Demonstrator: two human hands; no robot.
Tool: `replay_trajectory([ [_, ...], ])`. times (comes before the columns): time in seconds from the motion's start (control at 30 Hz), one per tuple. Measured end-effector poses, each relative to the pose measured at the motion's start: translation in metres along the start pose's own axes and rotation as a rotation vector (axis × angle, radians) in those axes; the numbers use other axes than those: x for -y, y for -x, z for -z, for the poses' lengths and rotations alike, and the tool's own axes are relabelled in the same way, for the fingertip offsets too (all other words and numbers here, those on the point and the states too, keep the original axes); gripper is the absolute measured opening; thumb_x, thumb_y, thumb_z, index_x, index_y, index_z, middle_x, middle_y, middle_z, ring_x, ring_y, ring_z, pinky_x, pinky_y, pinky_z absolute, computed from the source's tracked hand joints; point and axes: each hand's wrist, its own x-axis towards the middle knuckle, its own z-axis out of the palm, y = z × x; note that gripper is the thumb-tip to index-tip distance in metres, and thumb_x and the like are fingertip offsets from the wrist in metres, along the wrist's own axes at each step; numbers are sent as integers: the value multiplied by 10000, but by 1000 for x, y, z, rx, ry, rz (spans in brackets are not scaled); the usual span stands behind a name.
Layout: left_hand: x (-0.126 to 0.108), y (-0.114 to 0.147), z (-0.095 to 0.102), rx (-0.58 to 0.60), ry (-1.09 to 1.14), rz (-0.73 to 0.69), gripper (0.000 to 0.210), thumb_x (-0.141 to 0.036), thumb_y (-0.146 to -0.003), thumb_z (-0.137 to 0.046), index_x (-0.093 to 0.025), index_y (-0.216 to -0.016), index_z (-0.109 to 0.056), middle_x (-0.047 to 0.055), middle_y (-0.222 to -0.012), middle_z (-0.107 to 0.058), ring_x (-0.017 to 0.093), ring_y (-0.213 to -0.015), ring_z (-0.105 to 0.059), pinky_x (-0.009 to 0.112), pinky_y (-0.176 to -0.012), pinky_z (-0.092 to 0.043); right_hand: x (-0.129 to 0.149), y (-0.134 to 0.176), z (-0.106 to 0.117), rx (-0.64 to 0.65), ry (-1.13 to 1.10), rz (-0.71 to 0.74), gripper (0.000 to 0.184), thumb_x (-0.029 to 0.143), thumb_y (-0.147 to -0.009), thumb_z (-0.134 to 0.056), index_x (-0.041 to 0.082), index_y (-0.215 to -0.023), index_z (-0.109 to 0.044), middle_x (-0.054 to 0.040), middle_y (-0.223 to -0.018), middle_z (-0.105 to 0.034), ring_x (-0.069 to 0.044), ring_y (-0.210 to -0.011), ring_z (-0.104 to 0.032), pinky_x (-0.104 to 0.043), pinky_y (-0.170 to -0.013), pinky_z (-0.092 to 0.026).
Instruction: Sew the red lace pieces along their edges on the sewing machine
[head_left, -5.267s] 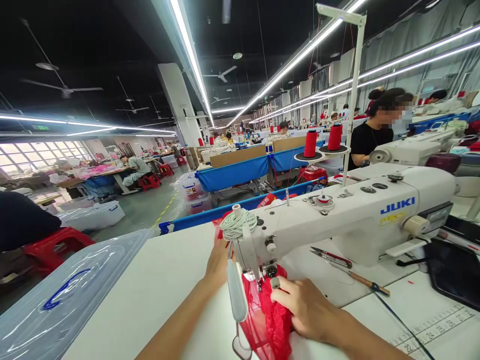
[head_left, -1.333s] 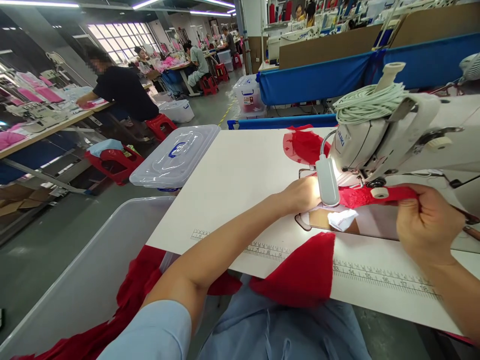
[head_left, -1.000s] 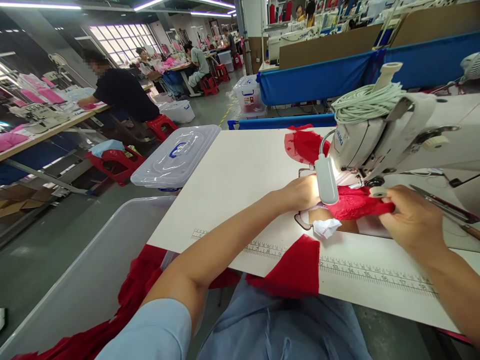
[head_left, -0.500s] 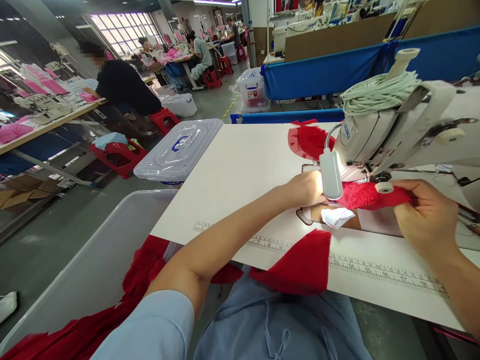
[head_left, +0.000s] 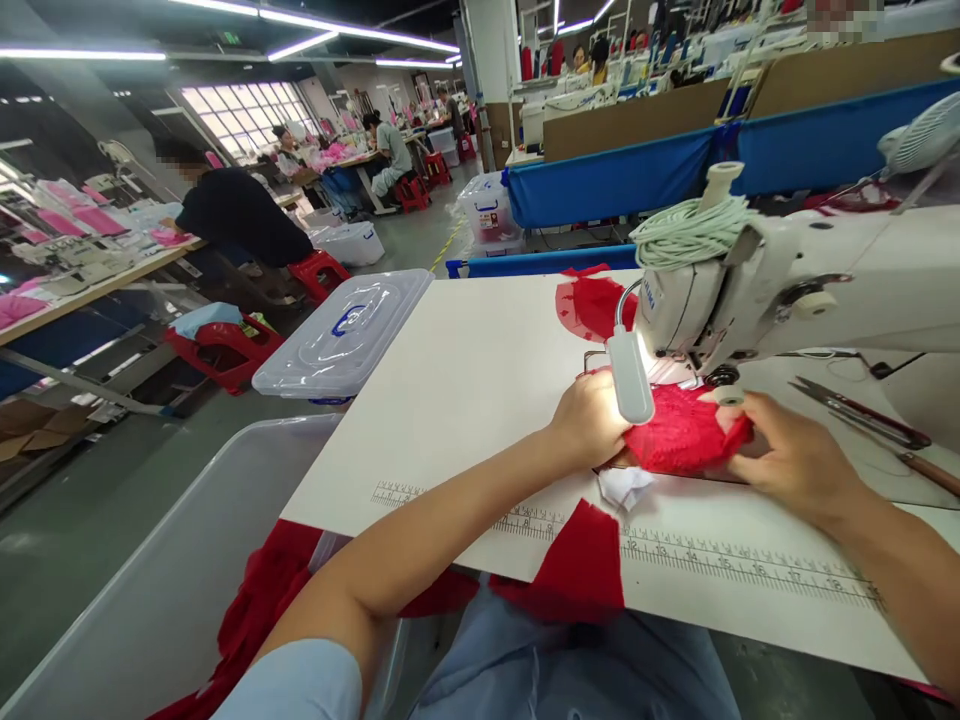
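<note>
Under the head of a white sewing machine lies a piece of red lace fabric. My right hand pinches its right edge between thumb and fingers. At the left edge, my left hand is closed against the cloth, its fingertips partly hidden behind the machine's lamp. A crumpled white scrap lies just in front of the lace. Nearer my lap, a red fabric piece hangs over the table's front edge. More red fabric rests behind the lamp.
Scissors and a wooden-handled tool lie on the right of the white table. A clear bin with red cloth stands at the left, beside a lidded box. Co-workers sit at tables farther left.
My right hand has moved left and closer to the machine, and the red lace is now spread wider between my hands. The view has turned slightly right, showing the scissors.
</note>
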Motion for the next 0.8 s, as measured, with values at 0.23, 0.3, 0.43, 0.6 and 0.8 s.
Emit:
replay_trajectory([
  [0.23, -6, 14, -9, -137, -179, -36, 349, -170, -969, -407, -187, -653, -555, 38, -691, -528, 202, -756, -523, 409, -779, -456, 16, 0, -8, 21, 265, 441, 419, -35, -827, -386, 227, -926, -698, -40, -797, -643, -168, -660, -571, -285, -552, -398],
  [0.3, -4, 17, -9, -130, -207, -97, 337, -181, -977, -411, -200, -698, -599, 31, -694, -528, 213, -785, -536, 431, -807, -469, 22, -4, -7, 32, 264, 472, 367, -43, -831, -388, 204, -845, -659, -69, -954, -697, -171, -732, -603, -283, -573, -416],
  [0.43, 3, 25, -7, -78, -228, -203, 311, -197, -992, -399, -207, -841, -671, 33, -752, -563, 192, -742, -540, 359, -716, -486, 24, -8, -5, 90, 187, 543, 326, -60, -825, -412, 199, -851, -608, -61, -1033, -724, -153, -754, -619, -265, -598, -418],
  [0.6, 0, 33, -1, -36, -242, -247, 328, -193, -956, -387, -153, -1065, -694, 70, -818, -602, 172, -625, -512, 294, -547, -443, 21, -9, -5, 142, 191, 470, 355, -97, -736, -390, 206, -802, -561, -7, -825, -675, -131, -586, -514, -276, -518, -315],
  [0.8, -11, 36, 13, 22, -260, -261, 465, -416, -926, -441, -108, -1175, -684, 144, -997, -674, 217, -693, -594, 360, -638, -544, 16, -5, -15, 149, 161, 419, 311, -60, -748, -417, 212, -812, -554, -4, -793, -628, -149, -588, -471, -309, -519, -269],
])
